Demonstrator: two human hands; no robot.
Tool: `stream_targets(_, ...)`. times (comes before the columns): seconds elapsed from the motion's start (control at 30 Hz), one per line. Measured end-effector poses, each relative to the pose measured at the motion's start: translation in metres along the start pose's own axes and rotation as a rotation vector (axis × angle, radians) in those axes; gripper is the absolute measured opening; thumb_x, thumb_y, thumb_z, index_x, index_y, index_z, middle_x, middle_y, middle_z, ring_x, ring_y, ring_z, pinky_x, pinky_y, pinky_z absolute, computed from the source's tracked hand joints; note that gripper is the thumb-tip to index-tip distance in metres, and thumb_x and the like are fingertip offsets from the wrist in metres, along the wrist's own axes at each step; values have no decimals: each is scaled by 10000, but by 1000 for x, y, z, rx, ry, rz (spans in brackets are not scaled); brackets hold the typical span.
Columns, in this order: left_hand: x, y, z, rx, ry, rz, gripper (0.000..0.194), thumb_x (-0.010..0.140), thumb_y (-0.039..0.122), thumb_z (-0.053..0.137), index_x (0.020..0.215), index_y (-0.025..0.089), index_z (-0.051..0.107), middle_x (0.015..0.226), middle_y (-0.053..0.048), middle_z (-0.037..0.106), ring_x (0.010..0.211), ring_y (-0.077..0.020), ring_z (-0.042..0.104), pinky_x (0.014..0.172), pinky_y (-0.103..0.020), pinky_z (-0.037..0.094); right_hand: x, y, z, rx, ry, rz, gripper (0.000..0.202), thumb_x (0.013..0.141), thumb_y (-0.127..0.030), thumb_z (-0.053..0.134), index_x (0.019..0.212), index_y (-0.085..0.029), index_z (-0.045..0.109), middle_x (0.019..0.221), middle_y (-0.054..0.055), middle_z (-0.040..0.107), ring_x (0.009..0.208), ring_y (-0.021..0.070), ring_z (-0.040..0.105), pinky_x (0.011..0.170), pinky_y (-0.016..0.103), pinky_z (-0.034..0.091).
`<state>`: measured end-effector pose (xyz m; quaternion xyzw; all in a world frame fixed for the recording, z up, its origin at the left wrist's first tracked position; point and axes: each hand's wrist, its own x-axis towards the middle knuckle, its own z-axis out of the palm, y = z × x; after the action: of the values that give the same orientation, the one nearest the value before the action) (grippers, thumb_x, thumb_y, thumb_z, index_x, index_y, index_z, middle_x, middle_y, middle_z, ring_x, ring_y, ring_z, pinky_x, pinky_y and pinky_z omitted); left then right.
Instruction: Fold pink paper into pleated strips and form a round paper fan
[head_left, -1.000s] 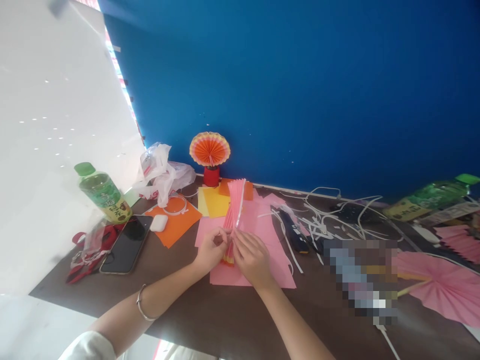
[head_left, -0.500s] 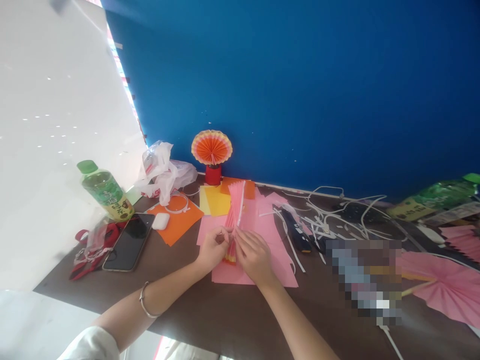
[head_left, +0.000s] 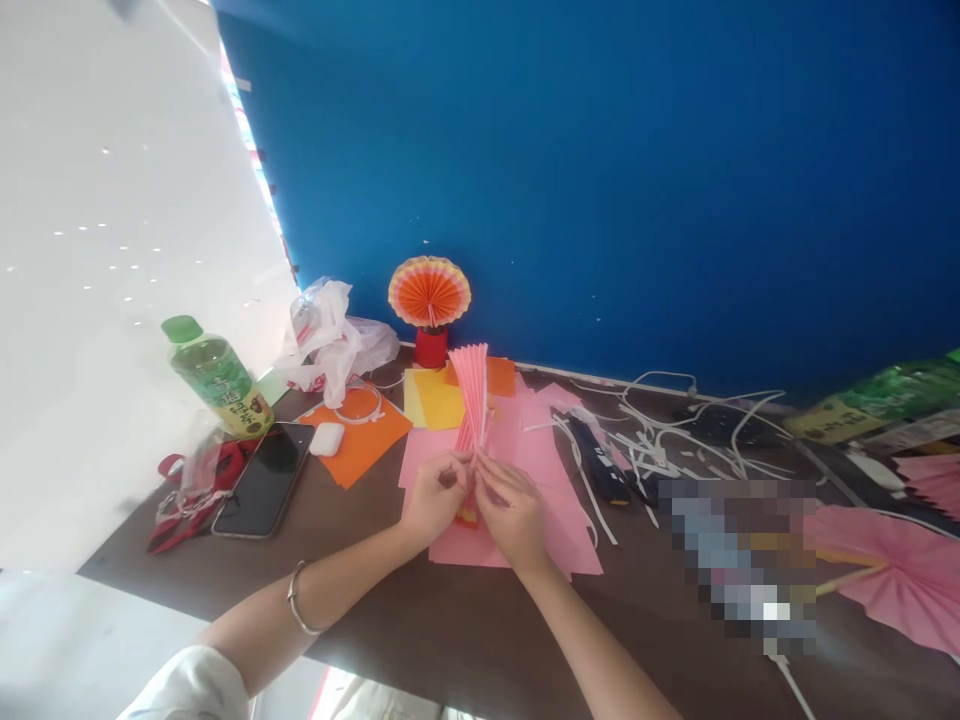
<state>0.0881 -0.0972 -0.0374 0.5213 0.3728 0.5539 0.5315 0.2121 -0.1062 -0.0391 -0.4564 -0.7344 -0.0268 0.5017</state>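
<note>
Between my hands stands a pleated pink paper fan [head_left: 472, 385], narrow at the middle and spread a little at its far end. Orange and yellow show at its near end, below my fingers. My left hand [head_left: 437, 492] pinches it from the left, thumb and forefinger together. From the right, my right hand [head_left: 511, 508] is closed on the fan's middle with the fingertips. My fingers hide the pinched spot. Underneath lie pink paper sheets [head_left: 555, 500] on the dark table.
Behind are yellow paper [head_left: 441, 402] and a finished round orange fan [head_left: 429, 292] in a red holder. Left: a green-capped bottle [head_left: 217, 375], phone [head_left: 264, 480], white earphone case [head_left: 327, 439], red scissors [head_left: 180, 510]. Right: white paper strips [head_left: 637, 445], cables and an open pink fan [head_left: 900, 570].
The far end of the pink fan has spread wider and leans slightly more to the left. Both hands stay pinched at its middle. The whole view has shifted a little.
</note>
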Motion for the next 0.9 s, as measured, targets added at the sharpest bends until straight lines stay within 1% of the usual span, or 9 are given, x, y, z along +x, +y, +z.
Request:
stream_targets(0.13,0,-1,-1,19,7,-1,252,742,213,564,530,172,434,934,-86,659,883,-169,624,746,-281,485,0,0,0,35,-5,63,185,787,-144,558,860,-213,714,973,67,701,808,199,680,728,360,551)
stream_targets(0.3,0,-1,-1,19,-10,-13,233,734,195,563,543,178,431,918,-77,660,888,-171,623,778,-301,483,0,3,-3,126,-37,200,187,797,-185,560,892,-222,717,956,58,706,845,208,677,784,371,557)
stream_targets(0.5,0,3,0,35,0,-2,273,758,217,557,526,186,414,894,-78,659,920,-177,614,796,-304,483,-1,3,-3,196,-52,222,191,806,-224,565,926,-242,712,994,55,695,899,222,666,823,401,555)
stream_targets(0.63,0,3,1,38,16,7,270,754,206,557,522,185,420,890,-80,651,933,-181,609,795,-303,483,-1,0,-1,242,-50,262,193,807,-229,568,938,-233,709,1013,62,690,920,222,660,846,406,548)
stream_targets(0.77,-2,1,3,53,32,24,242,742,182,552,527,181,441,873,-75,637,935,-179,607,803,-307,477,-2,-4,3,253,-20,321,214,804,-218,564,968,-209,702,1037,76,681,908,222,663,852,404,546)
stream_targets(0.9,-2,1,5,62,42,23,231,741,174,548,531,174,453,862,-73,613,950,-183,598,782,-301,479,-3,-5,4,246,-3,324,228,798,-199,566,985,-205,697,1049,75,675,900,218,665,848,393,548)
